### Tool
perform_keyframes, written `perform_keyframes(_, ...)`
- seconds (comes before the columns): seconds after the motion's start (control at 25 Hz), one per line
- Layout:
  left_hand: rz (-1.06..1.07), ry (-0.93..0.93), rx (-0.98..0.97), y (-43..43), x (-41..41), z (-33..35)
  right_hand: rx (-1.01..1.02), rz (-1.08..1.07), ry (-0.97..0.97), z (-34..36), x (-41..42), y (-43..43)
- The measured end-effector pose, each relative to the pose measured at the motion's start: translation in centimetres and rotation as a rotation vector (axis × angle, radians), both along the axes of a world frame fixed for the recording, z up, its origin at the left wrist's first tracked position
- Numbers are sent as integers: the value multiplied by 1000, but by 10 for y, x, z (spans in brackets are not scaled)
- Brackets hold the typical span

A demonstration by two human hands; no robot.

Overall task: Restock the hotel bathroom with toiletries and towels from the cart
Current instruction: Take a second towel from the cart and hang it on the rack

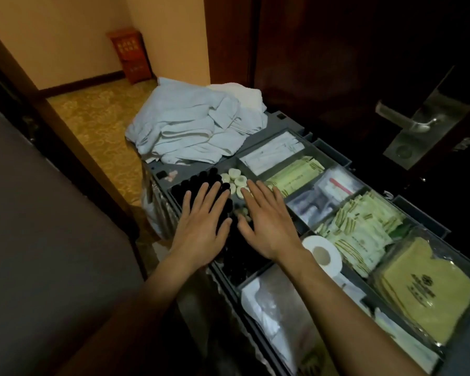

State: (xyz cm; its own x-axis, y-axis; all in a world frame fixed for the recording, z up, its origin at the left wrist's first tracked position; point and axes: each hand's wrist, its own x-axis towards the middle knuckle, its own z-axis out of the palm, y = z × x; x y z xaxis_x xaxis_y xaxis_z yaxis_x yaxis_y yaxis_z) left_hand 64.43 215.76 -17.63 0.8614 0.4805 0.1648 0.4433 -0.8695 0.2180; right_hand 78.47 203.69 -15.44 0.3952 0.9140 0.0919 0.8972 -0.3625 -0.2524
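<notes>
Both hands empty, fingers straight & spread: L hand (201,221) over the bottles (190,180), R hand (266,218) just beside it, fingertips near the soaps (240,181); can't tell if either touches. All sit in the cart (288,126) tray; towels (190,131) heaped at its far end. Bottles prob. light, stiff, smooth, packed tight: pinch one by the cap, lift straight up. Soaps small, light, maybe slick: take by the edges. Towels soft, floppy: scoop from under w/ both hands.

Head view, steeply down onto cart (288,126)
</notes>
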Motion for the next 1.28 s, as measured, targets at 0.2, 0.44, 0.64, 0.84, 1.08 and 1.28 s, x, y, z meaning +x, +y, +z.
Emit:
perform_keyframes(0.2,-23,-16,-61,44,24,-8,-10,-68,42,-2,7,29)
perform_keyframes(0.44,-61,-7,-32,45,33,3,-3,-61,64,9,23,34)
perform_keyframes(0.64,-61,-12,10,42,30,25,63,-8,70,13,31,39)
perform_keyframes(0.84,-47,5,61,58,32,26,96,24,39,12,44,53)
perform_keyframes(1.08,-20,-27,88,118,44,30,74,47,25,19,58,110)
perform_keyframes(1.28,-47,-31,118,204,64,13,56,29,-6,9,75,194)
